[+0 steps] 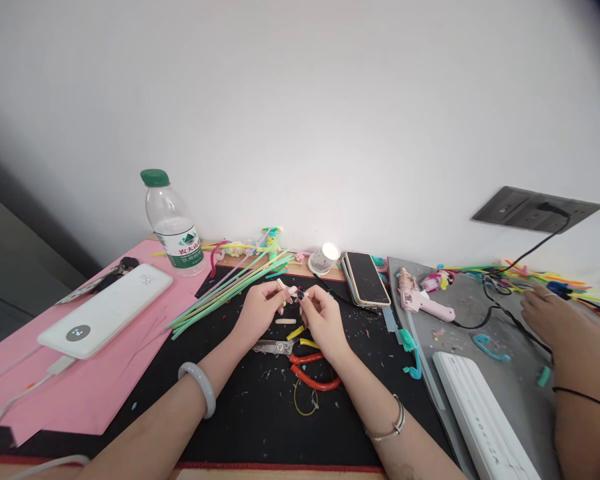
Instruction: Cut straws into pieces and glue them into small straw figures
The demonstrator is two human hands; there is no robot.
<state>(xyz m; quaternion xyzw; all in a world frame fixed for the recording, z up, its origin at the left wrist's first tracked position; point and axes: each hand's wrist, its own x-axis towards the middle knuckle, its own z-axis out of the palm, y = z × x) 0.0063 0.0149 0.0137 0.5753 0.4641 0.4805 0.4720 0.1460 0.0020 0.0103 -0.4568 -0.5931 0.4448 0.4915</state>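
Left hand (261, 308), right hand (323, 317) pinch tiny piece (294, 291), shape unclear

Soft, even daylight fills the scene, bouncing off the white wall (330, 100) and leaving only faint shadows under the hands on the black mat (260, 413). A small lamp (325, 257) burns at the wall's foot, blown out to a white glow that washes the plaster behind it. The wide lens bends the surface's edges and darkens the upper right and left corners. The centre is sharp; the co-worker's hand (555, 320) at the right edge is softer and stretched.
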